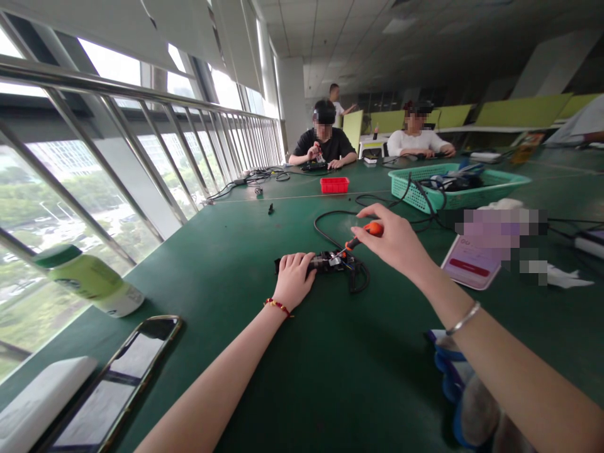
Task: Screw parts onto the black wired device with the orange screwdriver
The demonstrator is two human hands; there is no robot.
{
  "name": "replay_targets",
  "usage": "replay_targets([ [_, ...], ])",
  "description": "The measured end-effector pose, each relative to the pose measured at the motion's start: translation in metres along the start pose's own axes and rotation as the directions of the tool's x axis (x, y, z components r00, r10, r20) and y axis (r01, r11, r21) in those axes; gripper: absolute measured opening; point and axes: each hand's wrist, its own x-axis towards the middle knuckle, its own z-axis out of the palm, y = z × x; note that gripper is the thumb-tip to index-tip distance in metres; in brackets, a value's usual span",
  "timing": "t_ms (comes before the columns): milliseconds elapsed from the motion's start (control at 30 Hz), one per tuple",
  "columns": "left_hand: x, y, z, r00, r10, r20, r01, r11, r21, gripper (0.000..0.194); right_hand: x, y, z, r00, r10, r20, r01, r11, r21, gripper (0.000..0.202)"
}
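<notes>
A black device [323, 261] with exposed metal parts and small wires lies on the green table [264, 352]. My left hand [293, 277] is wrapped over its left part, pressing it on the tabletop. Between the thumb and fingers of my right hand [384, 236] is an orange and black screwdriver [375, 229]. The shaft slants down to the left, its tip at the exposed parts of the device. A black cable [362, 277] curls beside the right end of the device.
Ahead are a red tray [335, 185] and a green basket [500, 190] holding cables. Phones lie at left [136, 371] and right [472, 261], a bottle [89, 280] at the left edge, gloves [476, 402] near my right forearm. Several people are beyond.
</notes>
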Motion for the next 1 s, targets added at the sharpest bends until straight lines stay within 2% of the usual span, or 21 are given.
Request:
replay_targets([
  [100, 0.0001, -0.0002, 0.0004, 1.0, -0.001, -0.001, 0.001, 1.0, 0.002, 0.035, 0.0001, -0.0002, -0.0006, 0.999, -0.04, 0.003, 0.039, 0.997, 0.063, 0.037],
  [233, 0.0002, -0.0008, 0.0016, 1.0, 0.0, -0.005, 0.0, 1.0, 0.001, 0.035, -0.0002, -0.0015, -0.0021, 0.999, -0.012, 0.039, 0.013, 1.0, -0.022, 0.026],
  [300, 0.0002, -0.0009, 0.0017, 1.0, 0.002, -0.007, -0.002, 1.0, 0.002, 0.035, -0.0005, -0.0029, -0.0024, 0.999, 0.015, 0.035, -0.013, 0.998, -0.059, 0.029],
  [367, 0.0001, -0.0009, 0.0013, 1.0, 0.002, -0.008, -0.002, 1.0, 0.004, 0.034, -0.0008, -0.0042, -0.0027, 1.0, 0.008, 0.022, -0.007, 0.999, -0.038, 0.027],
  [467, -0.0002, -0.0005, 0.0004, 1.0, -0.002, -0.007, 0.002, 1.0, 0.003, 0.034, -0.001, -0.0049, -0.0034, 0.999, -0.029, 0.023, 0.028, 0.999, 0.025, 0.038],
  [600, -0.0005, 0.0003, 0.0, 1.0, -0.005, -0.005, 0.005, 1.0, -0.001, 0.034, -0.0012, -0.0047, -0.0039, 0.998, -0.011, 0.063, 0.014, 0.999, -0.045, 0.024],
  [733, -0.0002, -0.0002, 0.0005, 1.0, -0.01, 0.0, 0.01, 1.0, -0.008, 0.034, -0.0017, -0.0054, -0.0032, 0.999, -0.03, 0.032, 0.031, 0.999, -0.024, 0.024],
  [833, 0.0001, -0.0008, 0.0007, 1.0, -0.004, -0.002, 0.004, 1.0, -0.015, 0.035, -0.0018, -0.0054, -0.0029, 0.998, -0.054, 0.014, 0.053, 0.998, 0.041, 0.035],
  [1000, -0.0001, 0.0003, -0.0003, 1.0, -0.005, -0.002, 0.005, 1.0, -0.016, 0.034, -0.0014, -0.0038, -0.0026, 0.998, -0.013, 0.064, 0.013, 1.0, -0.007, 0.025],
])
